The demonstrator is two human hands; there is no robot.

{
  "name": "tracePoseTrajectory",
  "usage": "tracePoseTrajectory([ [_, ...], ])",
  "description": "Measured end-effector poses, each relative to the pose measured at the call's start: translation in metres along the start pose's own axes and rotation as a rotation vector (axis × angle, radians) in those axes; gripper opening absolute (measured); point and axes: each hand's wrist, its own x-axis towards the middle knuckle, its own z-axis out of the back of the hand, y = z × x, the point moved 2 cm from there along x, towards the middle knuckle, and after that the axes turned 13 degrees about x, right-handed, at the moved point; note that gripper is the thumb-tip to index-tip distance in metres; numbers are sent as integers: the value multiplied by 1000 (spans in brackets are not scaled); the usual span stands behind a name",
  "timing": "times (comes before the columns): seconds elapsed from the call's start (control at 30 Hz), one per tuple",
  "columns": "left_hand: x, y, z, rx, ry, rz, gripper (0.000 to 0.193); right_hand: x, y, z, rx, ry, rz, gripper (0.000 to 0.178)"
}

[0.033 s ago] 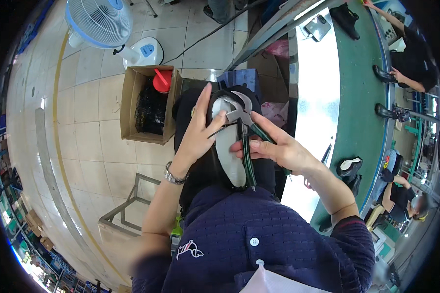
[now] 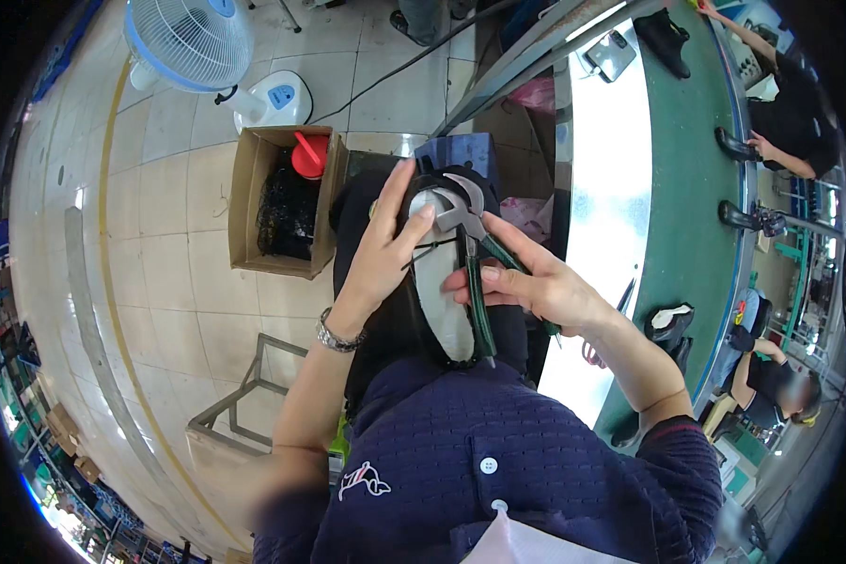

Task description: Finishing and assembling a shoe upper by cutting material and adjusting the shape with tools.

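Note:
A black shoe [image 2: 439, 305] lies sole up across my lap, with a pale insole surface facing me. My left hand [image 2: 383, 249] grips its far left side, fingers along the edge and thumb pressed near the far end of the pale sole. A thin dark strand crosses the sole just below that thumb. My right hand [image 2: 536, 291] holds lasting pincers [image 2: 477, 291] with dark green handles, spread apart. Their curved metal jaws rest at the shoe's far right edge; whether they pinch the black material is unclear.
To the left, an open cardboard box [image 2: 242, 211] holds black scraps and a red container [image 2: 310, 155]. A fan [image 2: 190, 42] stands beyond it. A metal frame [image 2: 254, 385] is at lower left. On my right run a shiny ledge [image 2: 606, 179] and a green conveyor [image 2: 686, 188] carrying shoes.
My left thumb has shifted slightly up the sole, and the dark strand now shows farther across it. The pincers and right hand have hardly moved.

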Motion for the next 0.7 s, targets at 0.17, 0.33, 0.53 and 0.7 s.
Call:
tracePoseTrajectory([
  [0.17, 9, -2, -4, -241, 30, 96, 42, 8, 14, 9, -45, -72, -106, 69],
  [0.33, 8, -9, -8, -193, -97, 81, 37, 13, 14, 11, -389, -49, 12, 63],
  [0.53, 5, -10, -15, -150, -176, 117, 33, 11, -19, 14, -658, -165, 293, 64],
  [0.7, 7, -4, -18, -291, -181, 90, 34, 9, -6, 25, -343, 40, 160, 67],
])
